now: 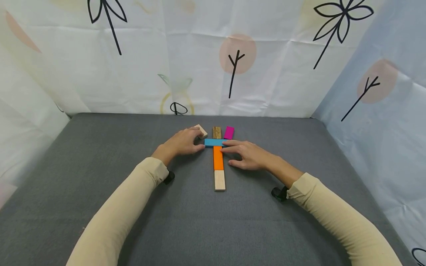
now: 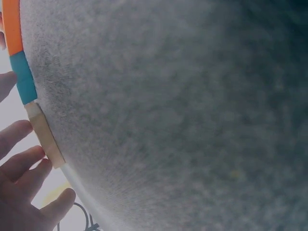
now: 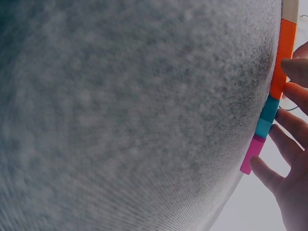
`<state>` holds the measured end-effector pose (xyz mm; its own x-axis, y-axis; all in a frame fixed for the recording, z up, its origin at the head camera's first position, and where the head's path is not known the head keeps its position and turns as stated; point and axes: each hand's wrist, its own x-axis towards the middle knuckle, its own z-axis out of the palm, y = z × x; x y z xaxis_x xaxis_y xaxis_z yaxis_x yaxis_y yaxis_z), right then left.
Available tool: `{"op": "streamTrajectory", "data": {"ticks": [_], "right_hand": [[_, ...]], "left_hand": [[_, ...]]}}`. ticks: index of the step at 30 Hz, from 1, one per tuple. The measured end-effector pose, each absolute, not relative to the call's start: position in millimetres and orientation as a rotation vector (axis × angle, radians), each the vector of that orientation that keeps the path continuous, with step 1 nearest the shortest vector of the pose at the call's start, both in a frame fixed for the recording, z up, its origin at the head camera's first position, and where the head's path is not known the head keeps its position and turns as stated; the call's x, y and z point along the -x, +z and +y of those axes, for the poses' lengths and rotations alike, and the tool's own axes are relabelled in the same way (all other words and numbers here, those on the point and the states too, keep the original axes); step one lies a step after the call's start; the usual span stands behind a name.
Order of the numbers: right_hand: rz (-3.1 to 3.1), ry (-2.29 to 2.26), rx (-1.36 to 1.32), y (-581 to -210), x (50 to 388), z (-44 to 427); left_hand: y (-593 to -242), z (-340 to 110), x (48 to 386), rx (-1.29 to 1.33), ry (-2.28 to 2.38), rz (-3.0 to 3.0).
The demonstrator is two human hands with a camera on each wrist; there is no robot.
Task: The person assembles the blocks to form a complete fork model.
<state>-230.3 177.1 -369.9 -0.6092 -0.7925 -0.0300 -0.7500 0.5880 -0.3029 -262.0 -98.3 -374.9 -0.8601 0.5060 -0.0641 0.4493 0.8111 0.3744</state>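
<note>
Flat blocks lie on the grey cloth in a cross-like layout. A blue block (image 1: 213,142) runs crosswise, with an orange block (image 1: 217,159) below it and a pale wooden block (image 1: 219,180) at the near end. Beyond the blue one are a brown wooden block (image 1: 217,132) and a magenta block (image 1: 229,132). My left hand (image 1: 183,142) has its thumb by the blue block's left end and its fingers at a second pale wooden block (image 1: 203,133). With extended fingers, my right hand (image 1: 249,153) touches the blue block's right end and reaches the orange block's edge.
The grey cloth-covered table (image 1: 159,229) spreads around the blocks. A white fabric backdrop (image 1: 199,55) with plant drawings stands along the far edge, and a bluish fabric side (image 1: 376,122) rises on the right.
</note>
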Motion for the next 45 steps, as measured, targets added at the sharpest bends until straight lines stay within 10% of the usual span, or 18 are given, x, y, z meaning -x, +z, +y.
{"op": "streamTrajectory", "data": {"ticks": [45], "right_hand": [[2.643, -0.392, 1.291, -369.9, 230.7, 177.6]], "left_hand": [[-378.2, -97.5, 263.0, -0.894, 0.560, 2.799]]}}
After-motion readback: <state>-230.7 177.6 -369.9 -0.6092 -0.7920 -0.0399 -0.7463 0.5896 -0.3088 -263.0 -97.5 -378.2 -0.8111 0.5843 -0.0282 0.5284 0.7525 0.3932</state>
